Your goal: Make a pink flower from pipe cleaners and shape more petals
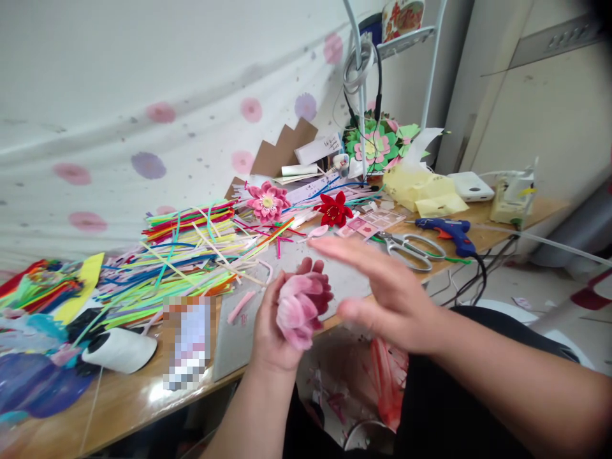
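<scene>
My left hand [273,331] is wrapped round a pink fuzzy flower [300,309], its petals shaded from pale to darker pink. It is held up over the table's front edge. To the right of the flower is my right hand [382,287], with fingers stretched out, the thumb apart and nothing in it; motion blurs the fingertips. Beyond the hands lie a pink flower with a pale centre [268,201] and a red flower [333,209]. A loose pale pink petal [317,233] rests near the red one.
Bundles of coloured pipe cleaners [191,248] cover the left side of the table [129,398]. Scissors [411,248] and a blue glue gun [449,233] lie at the right. A white spool [119,350] lies front left. A grey mat [234,347] lies under the work area.
</scene>
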`<state>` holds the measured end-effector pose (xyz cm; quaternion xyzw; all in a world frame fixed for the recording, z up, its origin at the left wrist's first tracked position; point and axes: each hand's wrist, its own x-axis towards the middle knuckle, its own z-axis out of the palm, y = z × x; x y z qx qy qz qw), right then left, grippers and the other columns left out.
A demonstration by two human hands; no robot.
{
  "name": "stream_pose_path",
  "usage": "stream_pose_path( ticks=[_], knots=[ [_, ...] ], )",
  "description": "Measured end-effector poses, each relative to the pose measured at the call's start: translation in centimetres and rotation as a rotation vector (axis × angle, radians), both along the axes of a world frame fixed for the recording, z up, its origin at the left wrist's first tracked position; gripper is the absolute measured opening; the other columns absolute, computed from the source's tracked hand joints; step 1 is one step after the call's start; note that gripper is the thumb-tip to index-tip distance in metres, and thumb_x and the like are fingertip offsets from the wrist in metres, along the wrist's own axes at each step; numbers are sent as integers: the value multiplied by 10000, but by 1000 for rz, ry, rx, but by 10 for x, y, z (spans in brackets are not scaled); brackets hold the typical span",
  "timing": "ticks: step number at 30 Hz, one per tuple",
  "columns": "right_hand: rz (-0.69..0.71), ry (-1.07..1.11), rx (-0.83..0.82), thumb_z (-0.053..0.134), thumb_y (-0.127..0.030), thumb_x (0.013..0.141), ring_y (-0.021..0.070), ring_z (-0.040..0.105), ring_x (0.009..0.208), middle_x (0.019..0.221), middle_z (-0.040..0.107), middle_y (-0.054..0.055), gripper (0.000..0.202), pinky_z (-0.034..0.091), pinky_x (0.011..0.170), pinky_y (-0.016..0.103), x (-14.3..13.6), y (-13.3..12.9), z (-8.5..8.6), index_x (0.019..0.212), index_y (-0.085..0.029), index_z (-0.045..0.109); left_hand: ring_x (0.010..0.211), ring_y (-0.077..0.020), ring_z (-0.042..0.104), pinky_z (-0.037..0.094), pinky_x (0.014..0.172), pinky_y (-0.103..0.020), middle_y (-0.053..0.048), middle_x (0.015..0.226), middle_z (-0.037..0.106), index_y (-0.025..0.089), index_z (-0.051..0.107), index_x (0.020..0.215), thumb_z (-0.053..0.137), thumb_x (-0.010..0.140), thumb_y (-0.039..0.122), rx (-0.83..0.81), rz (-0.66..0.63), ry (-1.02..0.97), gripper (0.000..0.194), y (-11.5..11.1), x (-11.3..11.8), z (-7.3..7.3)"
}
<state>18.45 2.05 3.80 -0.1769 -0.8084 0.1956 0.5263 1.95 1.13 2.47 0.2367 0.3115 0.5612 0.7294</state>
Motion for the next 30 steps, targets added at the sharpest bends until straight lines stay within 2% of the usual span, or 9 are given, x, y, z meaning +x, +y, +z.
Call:
stream_pose_path(
  ticks=[4,7,10,13,19,21,25,27,30],
  knots=[
    [-83,72,-86,528,-359,841,217,448,1193,1258,518,101,439,352,1004,407,7,2,1,1251,-214,471,880,-173,636,517,785,-310,-47,871,696,181,650,849,528,781,338,-81,94,9,210,1,-2,7],
    [-132,-84,-41,640,-486,713,258,424,1204,1285,476,145,662,349,1005,436,-5,-1,-7,1265,-168,457,756,-177,637,506,725,-298,-38,726,677,154,649,728,545,782,329,95,320,359,211,2,4,4],
    [-166,-202,-93,682,-572,606,290,370,1241,1342,391,181,892,352,1003,459,-19,0,-18,1322,-134,380,855,-189,618,451,812,-281,-42,854,688,151,680,834,587,773,297,383,483,771,184,2,9,-1],
    [-143,-212,-144,716,-515,588,275,302,1289,1390,298,196,981,336,1027,437,-27,6,-27,1371,-117,279,983,-227,578,415,864,-302,-63,967,673,154,669,953,581,780,321,464,421,869,256,3,11,-2],
    [-124,-158,-221,684,-225,598,249,311,1288,1384,294,180,897,317,1045,406,-29,13,-34,1377,-126,250,736,-168,592,428,661,-227,-35,773,655,159,667,884,628,731,401,480,194,914,289,6,9,7],
    [-125,-97,-244,661,-193,601,258,353,1260,1353,347,180,890,329,1027,429,-29,13,-35,1381,-140,235,813,-194,598,442,685,-232,-62,905,652,173,626,1015,723,625,398,509,101,877,461,5,4,11],
    [-28,46,-393,700,-292,612,285,448,1182,1299,443,169,856,360,980,462,-29,13,-35,1353,-160,290,1208,-295,411,399,917,-317,-95,1392,374,301,394,1313,827,462,329,568,53,704,956,3,-10,14],
    [66,140,-488,709,-388,618,289,444,1189,1310,441,162,833,364,979,452,-31,11,-36,1325,-160,330,1238,-304,376,375,957,-350,-89,1415,340,316,382,1321,814,505,312,540,11,647,924,0,-15,11],
    [163,229,-553,671,-488,650,273,484,1142,1269,478,147,766,400,947,425,-37,7,-39,1277,-162,377,1200,-301,421,374,966,-365,-94,1341,431,281,440,1278,795,554,290,492,-78,536,806,-6,-16,2]
  ],
)
